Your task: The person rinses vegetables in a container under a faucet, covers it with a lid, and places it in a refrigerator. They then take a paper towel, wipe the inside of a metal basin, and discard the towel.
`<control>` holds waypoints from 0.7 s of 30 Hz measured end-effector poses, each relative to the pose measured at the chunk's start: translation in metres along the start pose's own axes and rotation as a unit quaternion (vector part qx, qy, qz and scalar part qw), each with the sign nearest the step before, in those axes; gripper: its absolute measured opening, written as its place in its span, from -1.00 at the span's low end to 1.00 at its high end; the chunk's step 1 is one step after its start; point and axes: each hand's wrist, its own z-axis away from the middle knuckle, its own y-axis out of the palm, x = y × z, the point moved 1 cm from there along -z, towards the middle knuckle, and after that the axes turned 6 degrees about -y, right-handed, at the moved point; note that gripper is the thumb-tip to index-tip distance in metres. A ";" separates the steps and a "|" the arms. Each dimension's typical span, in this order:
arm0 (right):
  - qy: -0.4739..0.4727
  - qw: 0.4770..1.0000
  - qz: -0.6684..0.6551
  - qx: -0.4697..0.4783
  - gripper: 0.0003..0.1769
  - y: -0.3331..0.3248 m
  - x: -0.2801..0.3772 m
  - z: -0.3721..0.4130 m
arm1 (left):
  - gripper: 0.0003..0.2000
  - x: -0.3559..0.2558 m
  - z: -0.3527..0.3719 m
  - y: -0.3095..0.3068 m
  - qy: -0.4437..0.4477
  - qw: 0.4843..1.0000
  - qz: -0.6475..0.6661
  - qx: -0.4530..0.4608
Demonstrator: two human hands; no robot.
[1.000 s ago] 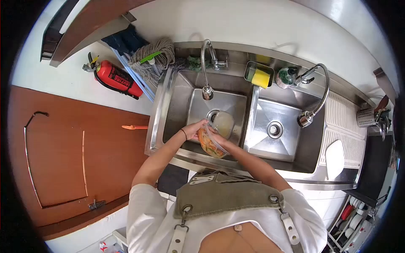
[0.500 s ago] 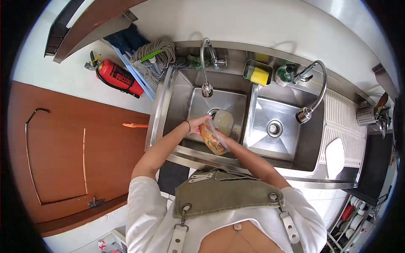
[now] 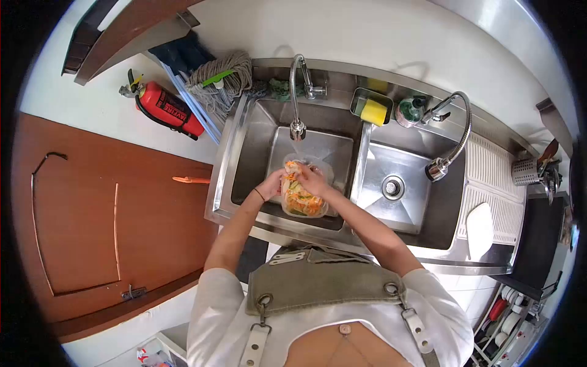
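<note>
Over the left sink basin (image 3: 255, 131) is a clear plastic container (image 3: 306, 212) full of shredded vegetables (image 3: 301, 197), orange, pale and green. My left hand (image 3: 273, 184) grips the container's left side. My right hand (image 3: 312, 180) lies on the vegetables near the container's far side, with its fingers bent; whether it pinches any is hard to see. A thin stream of water falls from the left faucet (image 3: 298, 129) just beyond my hands. Behind the container a pale translucent piece (image 3: 323, 165) shows, partly hidden.
To the right are a second basin (image 3: 391, 211) and another faucet (image 3: 437, 168). A yellow sponge (image 3: 373, 112) and a green bottle (image 3: 409, 112) stand at the back ledge. Beyond them are a drying rack (image 3: 496, 165) and a white board (image 3: 480, 231). A red fire extinguisher (image 3: 168, 110) hangs at left.
The container has gone from tilted on its side to nearly level, its vegetables now facing up. My right hand has moved from beneath it onto the vegetables. Water now runs from the left faucet.
</note>
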 end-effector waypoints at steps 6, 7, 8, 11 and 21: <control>-0.074 0.977 0.179 -0.093 -0.67 -0.040 0.012 -0.026 | -0.54 0.006 -0.025 0.014 0.146 0.966 0.192 0.095; -0.077 0.976 0.184 -0.092 -0.67 -0.047 0.015 -0.028 | -0.54 0.000 -0.022 0.022 0.170 0.954 0.222 0.111; -0.052 0.986 0.122 -0.099 -0.71 -0.055 0.018 -0.031 | -0.52 -0.004 -0.018 0.030 0.183 0.946 0.253 0.085; -0.046 0.993 0.058 -0.097 -0.75 -0.073 0.016 -0.040 | -0.51 -0.002 -0.042 0.022 0.194 0.935 0.286 0.087; -0.130 0.989 0.051 0.040 -0.27 -0.127 -0.021 -0.089 | -0.45 -0.010 -0.064 0.022 0.204 0.925 0.306 0.097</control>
